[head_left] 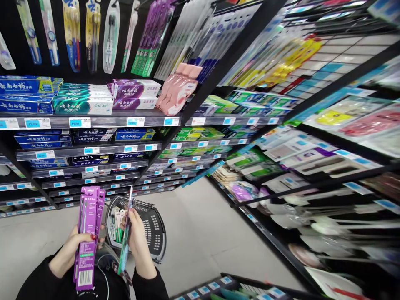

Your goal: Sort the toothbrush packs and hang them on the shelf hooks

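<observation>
In my left hand (70,249) are several purple toothbrush packs (87,233) in a stack, the front one's printed back and barcode facing me and my thumb pressed across it. My right hand (137,233) grips another toothbrush pack (125,246), seen nearly edge-on, its lower end light blue-green. Below and beyond my hands a black shopping basket (161,229) stands on the floor. Several packaged toothbrushes (117,223) lie in its left part, partly covered by my right hand.
Toothpaste boxes (84,99) fill a shelf (115,121) with price tags in front of me. Toothbrush packs (73,35) hang above. Pink packs (179,89) sit at that shelf's right end. Across the grey floor (212,233) stands a second rack of hanging goods (306,183).
</observation>
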{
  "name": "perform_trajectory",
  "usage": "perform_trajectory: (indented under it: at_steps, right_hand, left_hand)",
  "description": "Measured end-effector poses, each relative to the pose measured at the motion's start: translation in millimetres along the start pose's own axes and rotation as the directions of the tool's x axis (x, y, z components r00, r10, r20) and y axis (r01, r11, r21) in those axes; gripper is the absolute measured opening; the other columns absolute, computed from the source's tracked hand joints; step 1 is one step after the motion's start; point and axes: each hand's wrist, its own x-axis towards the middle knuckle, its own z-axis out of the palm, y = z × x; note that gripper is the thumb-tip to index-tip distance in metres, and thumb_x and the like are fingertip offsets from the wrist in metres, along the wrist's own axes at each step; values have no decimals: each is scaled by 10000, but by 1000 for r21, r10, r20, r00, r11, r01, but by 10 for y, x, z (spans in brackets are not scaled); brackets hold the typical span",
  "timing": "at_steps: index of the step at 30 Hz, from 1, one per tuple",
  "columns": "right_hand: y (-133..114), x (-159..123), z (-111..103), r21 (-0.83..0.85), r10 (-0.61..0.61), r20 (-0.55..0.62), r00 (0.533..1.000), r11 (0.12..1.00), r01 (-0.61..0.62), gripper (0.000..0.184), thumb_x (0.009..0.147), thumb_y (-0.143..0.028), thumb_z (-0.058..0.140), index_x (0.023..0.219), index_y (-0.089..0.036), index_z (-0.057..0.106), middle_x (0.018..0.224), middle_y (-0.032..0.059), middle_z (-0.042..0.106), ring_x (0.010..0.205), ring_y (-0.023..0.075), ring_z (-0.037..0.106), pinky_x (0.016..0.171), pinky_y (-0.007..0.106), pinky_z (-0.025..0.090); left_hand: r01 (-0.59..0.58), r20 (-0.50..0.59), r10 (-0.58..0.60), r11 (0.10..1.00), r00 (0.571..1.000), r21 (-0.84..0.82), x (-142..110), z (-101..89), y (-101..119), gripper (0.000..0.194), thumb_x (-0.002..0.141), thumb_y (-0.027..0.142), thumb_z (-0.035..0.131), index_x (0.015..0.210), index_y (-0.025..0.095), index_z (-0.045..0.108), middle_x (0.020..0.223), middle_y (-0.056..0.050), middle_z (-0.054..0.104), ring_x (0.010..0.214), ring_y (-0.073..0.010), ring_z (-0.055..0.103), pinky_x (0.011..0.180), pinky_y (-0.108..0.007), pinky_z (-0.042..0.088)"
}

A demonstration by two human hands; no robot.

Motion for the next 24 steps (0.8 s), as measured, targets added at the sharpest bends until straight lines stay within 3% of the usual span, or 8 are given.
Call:
perform_trajectory:
  at_steps: [5,11,14,17,21,24]
  right_hand:
    - [-38,-56,-31,-86,24,38,999,996,-21,237,693,-411,590,753,-195,514,572,-42,510,433,111,463,413,235,382]
    - [-68,-77,44,-269,-95,27,995,958,98,148,685,-306,595,695,-176,524,615,-26,532,567,127,479,541,232,382]
    - [-58,-86,143,-346,-125,46,991,929,133,121,706,-293,561,694,-180,518,595,-40,502,559,124,454,550,229,361]
    - [-56,-106,250,-413,-144,53,988,898,153,102,718,-285,545,703,-186,528,601,-40,511,565,129,453,552,229,339]
    - [-40,-130,363,-477,-157,43,987,865,158,92,742,-280,513,730,-194,543,658,-16,563,615,152,499,591,243,338]
    - [6,-144,423,-501,-149,54,987,851,156,114,768,-308,492,718,-210,523,584,-31,534,549,155,490,557,249,324]
  left_hand:
    - [11,55,-11,1000,998,0,-31,6,22,534,636,63,587,1155,165,508,999,-92,677,737,-228,653,733,-377,481]
    - [35,160,-18,994,987,-104,6,0,-1,362,587,44,557,934,117,631,882,-94,696,853,-249,624,785,-372,461]
    - [105,150,-82,982,985,-154,25,-29,-29,377,560,58,547,925,112,624,885,-106,687,886,-268,613,711,-354,476]
    - [172,137,-153,975,979,-139,29,-70,-58,449,554,94,551,1001,112,590,895,-113,676,782,-262,639,672,-365,476]
    - [159,118,-147,982,982,-104,32,-92,-85,535,565,102,564,1098,135,540,735,-65,678,591,-215,631,623,-361,472]
    - [123,61,-119,991,991,-57,33,-71,-81,545,557,73,573,1097,142,542,657,-34,672,547,-198,616,584,-333,469]
